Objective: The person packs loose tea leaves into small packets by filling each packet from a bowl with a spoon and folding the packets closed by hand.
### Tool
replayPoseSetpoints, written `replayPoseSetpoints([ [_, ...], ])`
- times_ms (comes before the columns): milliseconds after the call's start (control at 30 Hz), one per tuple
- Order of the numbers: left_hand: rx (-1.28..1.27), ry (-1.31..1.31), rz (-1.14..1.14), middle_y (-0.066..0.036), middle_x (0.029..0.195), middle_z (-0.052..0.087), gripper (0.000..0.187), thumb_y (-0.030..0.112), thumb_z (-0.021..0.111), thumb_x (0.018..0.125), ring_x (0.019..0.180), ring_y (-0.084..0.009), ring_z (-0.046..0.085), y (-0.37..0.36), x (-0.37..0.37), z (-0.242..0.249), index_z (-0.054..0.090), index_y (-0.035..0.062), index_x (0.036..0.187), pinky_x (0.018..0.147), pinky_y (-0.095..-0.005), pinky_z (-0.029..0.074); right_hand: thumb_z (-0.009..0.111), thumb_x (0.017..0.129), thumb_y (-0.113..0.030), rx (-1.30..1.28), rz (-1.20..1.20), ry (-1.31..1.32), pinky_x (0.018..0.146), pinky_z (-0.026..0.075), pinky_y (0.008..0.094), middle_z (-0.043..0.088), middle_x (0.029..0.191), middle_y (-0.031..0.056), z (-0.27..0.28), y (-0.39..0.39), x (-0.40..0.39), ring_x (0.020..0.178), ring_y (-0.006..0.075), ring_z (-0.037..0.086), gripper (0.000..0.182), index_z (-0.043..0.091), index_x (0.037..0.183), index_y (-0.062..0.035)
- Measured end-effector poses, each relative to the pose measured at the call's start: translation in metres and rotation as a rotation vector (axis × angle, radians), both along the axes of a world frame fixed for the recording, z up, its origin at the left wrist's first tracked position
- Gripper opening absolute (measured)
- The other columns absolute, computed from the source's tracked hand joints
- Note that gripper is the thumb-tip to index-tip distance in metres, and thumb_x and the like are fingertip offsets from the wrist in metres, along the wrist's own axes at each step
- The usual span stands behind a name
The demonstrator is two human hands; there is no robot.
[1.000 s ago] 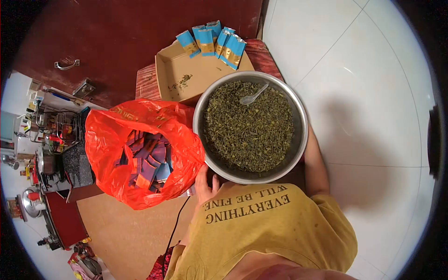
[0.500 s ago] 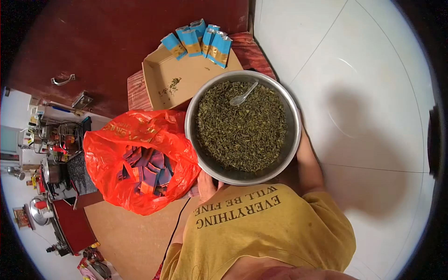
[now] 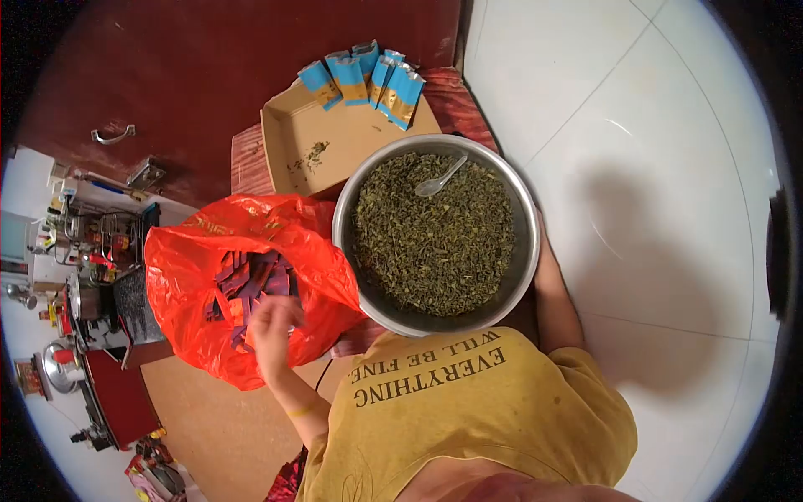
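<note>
Head view: the left hand (image 3: 278,322), blurred, is over dark packets (image 3: 259,274) in an open red bag (image 3: 180,297); its fingers seem part-curled, any hold unclear. Beside the steel basin (image 3: 532,272) of dried leaves (image 3: 431,243), the right hand is hidden, fingers untellable.

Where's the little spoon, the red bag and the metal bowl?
Spoon (image 3: 428,187), head view: on its scoop end.
Red bag (image 3: 173,293), head view: on its left side.
Metal bowl (image 3: 525,243), head view: on its inner wall, right side.
</note>
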State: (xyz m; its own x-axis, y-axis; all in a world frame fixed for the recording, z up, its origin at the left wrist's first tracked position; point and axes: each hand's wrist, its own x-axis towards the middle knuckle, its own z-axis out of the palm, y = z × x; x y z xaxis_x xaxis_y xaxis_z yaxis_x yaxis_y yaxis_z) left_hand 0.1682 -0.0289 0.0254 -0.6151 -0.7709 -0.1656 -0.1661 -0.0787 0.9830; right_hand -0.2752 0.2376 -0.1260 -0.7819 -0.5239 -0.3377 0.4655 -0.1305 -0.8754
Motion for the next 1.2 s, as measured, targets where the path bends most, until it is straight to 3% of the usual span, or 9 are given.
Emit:
replayPoseSetpoints([
  [100,-0.193,-0.161,0.336,-0.008,0.082,0.067,0.015,0.01,0.055,0.097,0.076,-0.0126,0.063,-0.024,-0.008,0.008,0.064,-0.0019,0.099,0.068,-0.0267,0.05,0.039,0.105,-0.036,0.15,0.01,0.21,0.092,0.047,0.0316,0.062,0.121,0.0095,0.043,0.01,0.012,0.104,0.0198,0.06,0.047,0.056,0.132,-0.0015],
  [300,-0.671,-0.594,0.21,-0.026,0.117,0.061,0.041,0.025,0.063,0.088,0.11,-0.0435,0.058,-0.07,-0.024,-0.053,0.057,0.0002,0.121,0.094,-0.0456,0.046,0.045,0.104,-0.025,0.039,0.037,0.327,0.113,0.031,0.0331,0.048,0.144,0.0162,0.122,0.001,0.031,0.135,0.0231,0.043,0.05,0.037,0.145,0.0031],
  [500,-0.571,-0.437,0.0,-0.027,0.111,0.063,0.046,0.02,0.066,0.082,0.108,-0.0438,0.059,-0.069,-0.053,-0.052,0.056,-0.001,0.121,0.093,-0.0458,0.048,0.046,0.094,0.001,0.246,0.254,0.717,0.106,0.039,0.0312,0.053,0.137,0.0173,0.091,-0.01,-0.006,0.125,0.0215,0.052,0.046,0.043,0.14,0.0071],
  [633,-0.915,-0.862,-0.221,-0.024,0.107,0.065,0.036,0.022,0.057,0.086,0.103,-0.0417,0.062,-0.081,-0.05,-0.099,0.061,0.0036,0.117,0.084,-0.0488,0.051,0.041,0.093,0.005,0.238,0.239,0.712,0.103,0.043,0.0306,0.058,0.129,0.0175,0.101,-0.027,-0.015,0.119,0.0221,0.056,0.042,0.047,0.135,0.0081],
  [700,-0.976,-0.492,-0.147,-0.021,0.106,0.067,0.029,0.021,0.053,0.086,0.093,-0.04,0.064,-0.096,-0.04,-0.139,0.064,0.0078,0.11,0.075,-0.05,0.052,0.04,0.09,0.008,0.331,0.293,0.935,0.098,0.044,0.0286,0.064,0.121,0.0149,0.11,-0.03,-0.016,0.112,0.0197,0.059,0.041,0.056,0.128,0.005],
  [833,-0.883,-1.041,-0.158,-0.02,0.097,0.07,0.025,0.016,0.054,0.083,0.085,-0.038,0.069,-0.103,-0.06,-0.073,0.064,0.0108,0.106,0.07,-0.0485,0.055,0.046,0.09,0.001,0.467,0.293,1.043,0.084,0.048,0.0272,0.069,0.107,0.0136,0.119,-0.039,-0.014,0.095,0.0169,0.062,0.036,0.061,0.122,0.0002],
  [967,-1.17,-0.931,-0.304,-0.018,0.083,0.071,0.016,0.013,0.055,0.079,0.077,-0.0319,0.07,-0.13,-0.064,-0.069,0.069,0.007,0.084,0.064,-0.0442,0.055,0.046,0.095,-0.005,0.597,0.275,1.024,0.094,0.047,0.0303,0.069,0.111,0.0141,0.155,-0.06,0.003,0.105,0.0202,0.062,0.031,0.063,0.121,0.0008],
  [1167,-1.395,-0.711,-0.197,-0.014,0.076,0.07,0.022,0.01,0.055,0.079,0.071,-0.0332,0.069,-0.112,-0.059,-0.05,0.068,0.0055,0.097,0.063,-0.0448,0.053,0.052,0.096,-0.007,0.488,0.264,1.096,0.091,0.048,0.0297,0.069,0.109,0.0129,0.156,-0.078,0.005,0.102,0.0181,0.063,0.027,0.064,0.119,0.0006],
  [1200,-0.966,-1.043,-0.403,-0.02,0.1,0.069,0.036,0.015,0.057,0.083,0.095,-0.0343,0.067,-0.097,-0.064,-0.025,0.061,0.0057,0.117,0.076,-0.0454,0.054,0.052,0.096,-0.007,0.488,0.268,1.083,0.091,0.048,0.0297,0.069,0.109,0.0129,0.153,-0.08,0.005,0.102,0.0181,0.063,0.027,0.064,0.119,0.0006],
])
